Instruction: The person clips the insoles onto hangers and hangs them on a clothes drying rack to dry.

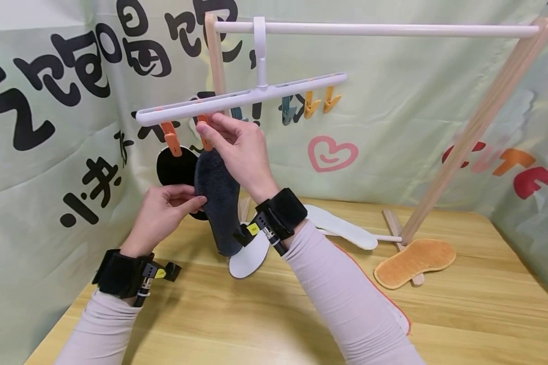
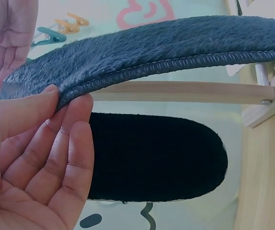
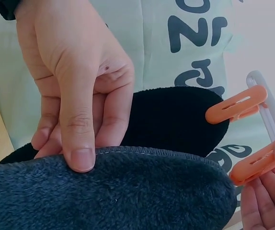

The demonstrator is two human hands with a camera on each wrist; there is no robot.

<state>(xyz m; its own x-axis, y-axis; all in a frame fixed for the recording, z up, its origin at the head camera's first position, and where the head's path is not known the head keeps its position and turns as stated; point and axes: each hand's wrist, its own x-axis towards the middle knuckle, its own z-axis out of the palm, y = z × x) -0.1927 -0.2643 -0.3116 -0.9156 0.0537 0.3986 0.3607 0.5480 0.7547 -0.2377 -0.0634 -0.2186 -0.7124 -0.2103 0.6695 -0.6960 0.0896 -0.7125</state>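
A dark grey fuzzy insole (image 1: pixel 217 203) hangs upright below the white clip hanger (image 1: pixel 242 96). My left hand (image 1: pixel 166 215) pinches the insole's left edge between thumb and fingers. At its top, my right hand (image 1: pixel 244 149) pinches an orange clip (image 3: pixel 253 165), whose tip meets the insole's end in the right wrist view. I cannot tell how firmly the clip bites. Beside it, a second orange clip (image 1: pixel 171 139) holds a black insole (image 1: pixel 175 167), which the left hand and the grey insole partly cover. The hanger tilts, its left end lower.
The hanger hooks over a white rod (image 1: pixel 374 30) on a wooden frame (image 1: pixel 477 126). Blue-grey clips (image 1: pixel 287 110) and yellow clips (image 1: pixel 311 105) hang at its right. White insoles (image 1: pixel 340 226) and an orange insole (image 1: pixel 415 262) lie on the wooden table (image 1: pixel 237 324); a red-edged one is partly under my right arm.
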